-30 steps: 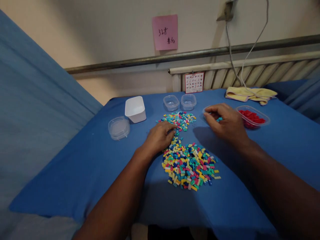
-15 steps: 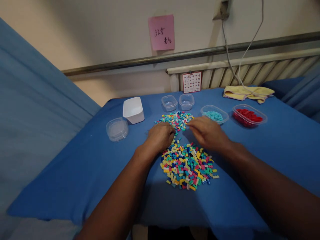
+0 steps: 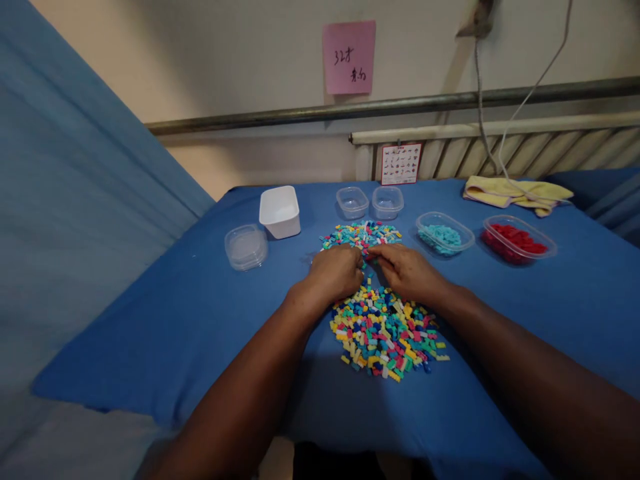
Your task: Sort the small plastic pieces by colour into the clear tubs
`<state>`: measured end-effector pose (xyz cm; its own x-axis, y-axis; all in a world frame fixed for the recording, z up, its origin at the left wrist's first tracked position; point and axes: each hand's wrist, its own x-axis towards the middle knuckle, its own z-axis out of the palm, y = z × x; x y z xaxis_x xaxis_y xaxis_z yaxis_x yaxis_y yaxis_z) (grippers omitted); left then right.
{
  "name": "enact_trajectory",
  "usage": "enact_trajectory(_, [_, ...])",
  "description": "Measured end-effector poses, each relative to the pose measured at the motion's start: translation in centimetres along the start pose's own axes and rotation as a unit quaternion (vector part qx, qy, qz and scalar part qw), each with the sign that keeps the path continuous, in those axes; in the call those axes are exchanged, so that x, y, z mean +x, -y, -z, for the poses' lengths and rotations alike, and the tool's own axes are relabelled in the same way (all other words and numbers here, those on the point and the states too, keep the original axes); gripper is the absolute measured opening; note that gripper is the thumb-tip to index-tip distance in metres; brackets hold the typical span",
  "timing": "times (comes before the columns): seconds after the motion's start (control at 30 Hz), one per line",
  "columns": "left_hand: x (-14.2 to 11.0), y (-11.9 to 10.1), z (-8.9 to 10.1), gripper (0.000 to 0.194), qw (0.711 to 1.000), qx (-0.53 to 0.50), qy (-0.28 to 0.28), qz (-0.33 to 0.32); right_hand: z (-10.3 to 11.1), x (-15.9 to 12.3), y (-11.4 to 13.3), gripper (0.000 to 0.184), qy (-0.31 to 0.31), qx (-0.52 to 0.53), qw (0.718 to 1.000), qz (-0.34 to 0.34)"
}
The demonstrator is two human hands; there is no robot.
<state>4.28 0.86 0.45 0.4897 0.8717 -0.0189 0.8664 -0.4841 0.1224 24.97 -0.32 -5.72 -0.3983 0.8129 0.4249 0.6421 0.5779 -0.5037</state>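
Observation:
Two piles of tiny coloured building bricks lie on the blue cloth, a far pile and a larger near pile. My left hand rests between them with its fingers curled in, at the far pile's near edge. Close beside it, my right hand points inward, fingers drawn together and tips almost meeting the left hand. Whatever either hand pinches is too small or hidden. A clear tub of turquoise bricks stands beyond the right hand, and a clear tub of red bricks sits farther right.
A white bin and stacked clear lids or tubs stand at left. Two small clear tubs are behind the far pile. A yellow cloth with a cable over it lies back right; a picture card leans at the radiator.
My right hand has moved left and closed the gap to my left hand, which stays at the far pile's edge. The whole view has shifted, so the scene appears farther right.

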Motion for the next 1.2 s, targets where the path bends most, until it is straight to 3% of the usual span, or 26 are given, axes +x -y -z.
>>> enact_trajectory(0.1, [-0.1, 0.3, 0.1, 0.013, 0.999, -0.047, -0.015, 0.005, -0.1, 0.2, 0.1, 0.042, 0.015, -0.013, 1.0, 0.013])
enact_trajectory(0.2, [0.1, 1.2, -0.1, 0.014, 0.983, -0.181, -0.038, 0.02, 0.0, 0.2, 0.3, 0.04, 0.023, -0.006, 0.999, 0.033])
enact_trajectory(0.33, [0.7, 2.2, -0.7, 0.015, 0.888, -0.454, -0.056, 0.048, 0.1, 0.2, 0.5, 0.041, 0.015, 0.022, 0.999, 0.026])
enact_trajectory(0.4, [0.9, 2.4, -1.0, 0.017, 0.849, -0.519, -0.073, 0.063, 0.2, 0.2, 0.7, 0.044, 0.024, 0.026, 0.999, 0.033])
enact_trajectory(0.53, [0.9, 2.4, -1.2, 0.018, 0.83, -0.545, -0.094, 0.073, 0.7, 0.1, 1.3, 0.052, 0.065, 0.075, 0.993, 0.06])
enact_trajectory(0.6, [0.7, 2.3, -1.1, 0.02, 0.82, -0.56, -0.085, 0.074, 1.1, -0.1, 1.4, 0.049, 0.037, 0.105, 0.993, 0.045])
enact_trajectory(0.77, [0.2, 1.1, -0.5, 0.026, 0.767, -0.636, -0.031, 0.077, 2.2, -0.4, 2.1, 0.024, -0.138, 0.094, 0.986, 0.002])
enact_trajectory(0.97, [0.1, -1.1, -1.0, 0.03, 0.694, -0.717, -0.035, 0.057, 2.4, -0.4, 4.0, 0.024, -0.159, 0.101, 0.981, 0.05])
enact_trajectory(1.1, [0.3, -1.4, -1.4, 0.04, 0.684, -0.726, -0.036, 0.054, 2.4, -0.5, 4.1, 0.018, -0.168, 0.084, 0.981, 0.038])
enact_trajectory(1.2, [0.5, -0.9, -1.9, 0.035, 0.725, -0.684, -0.067, 0.042, 3.2, -0.5, 3.4, 0.013, -0.172, 0.065, 0.983, 0.027])
